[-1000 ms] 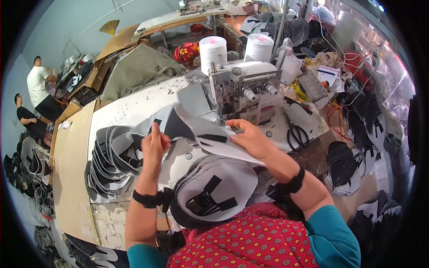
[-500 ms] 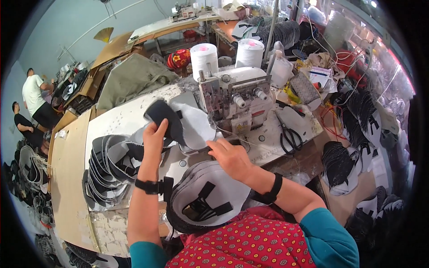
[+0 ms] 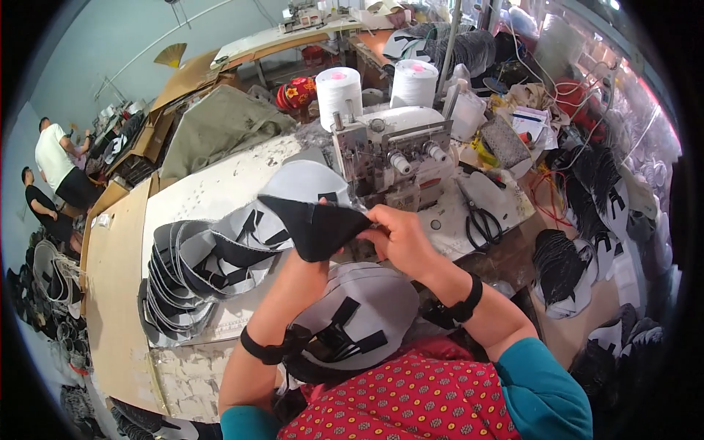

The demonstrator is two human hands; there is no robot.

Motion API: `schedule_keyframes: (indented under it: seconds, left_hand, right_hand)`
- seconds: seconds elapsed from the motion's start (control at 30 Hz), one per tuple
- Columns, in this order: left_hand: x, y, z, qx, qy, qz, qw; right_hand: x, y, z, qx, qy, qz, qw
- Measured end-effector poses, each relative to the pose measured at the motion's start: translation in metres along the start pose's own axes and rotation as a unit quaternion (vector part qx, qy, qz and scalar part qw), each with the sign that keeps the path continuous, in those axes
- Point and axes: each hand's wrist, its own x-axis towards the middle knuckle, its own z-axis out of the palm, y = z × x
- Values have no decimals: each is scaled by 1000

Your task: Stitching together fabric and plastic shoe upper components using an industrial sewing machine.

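Note:
Both hands hold a black-and-grey fabric piece (image 3: pixel 323 229) in front of the sewing machine (image 3: pixel 400 158). Its black side bends toward me, and a pale grey face shows behind it. My left hand (image 3: pixel 308 273) is closed on the piece from below, with most of its fingers hidden behind the cloth. At the right-hand corner, my right hand (image 3: pixel 400 236) pinches the edge between thumb and fingers. A stack of grey pieces with black strips (image 3: pixel 381 301) rests at my lap, under my forearms. More curved pieces (image 3: pixel 183 275) lie nested in a row on the table to the left.
Two white thread cones (image 3: pixel 339 99) stand behind the machine. Black scissors (image 3: pixel 482 224) lie on the table to its right. Further right are bundles of black-and-grey pieces (image 3: pixel 561 271). A wooden board (image 3: pixel 110 293) edges the table at left. Two people (image 3: pixel 62 165) are at the far left.
My left hand has moved right and down, and the black side of the piece now faces me. My right hand has shifted slightly right and now grips the piece's corner.

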Motion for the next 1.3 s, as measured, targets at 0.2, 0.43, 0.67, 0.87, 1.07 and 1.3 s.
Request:
schedule_keyframes:
  seconds: [0.2, 0.43, 0.67, 0.87, 1.07, 1.3]
  left_hand:
    - [6, 1, -22, -58, -14, -198, 978]
    - [35, -9, -12, 268, 169, 70, 946]
    - [38, -51, -16, -161, -43, 13, 986]
    - [29, -55, -30, -358, 50, -91, 928]
    - [44, -53, -31, -295, 158, -126, 934]
    - [41, -71, -56, -213, 233, -202, 927]
  right_hand:
    - [-14, -19, -4, 66, -35, 28, 997]
    - [4, 6, 18, -58, 13, 18, 998]
    - [-24, 12, 3, -23, 25, -121, 992]
    - [-45, 19, -3, 53, -55, 22, 997]
    - [-30, 30, 14, -25, 1, -103, 994]
    - [-15, 35, 22, -102, 47, -115, 987]
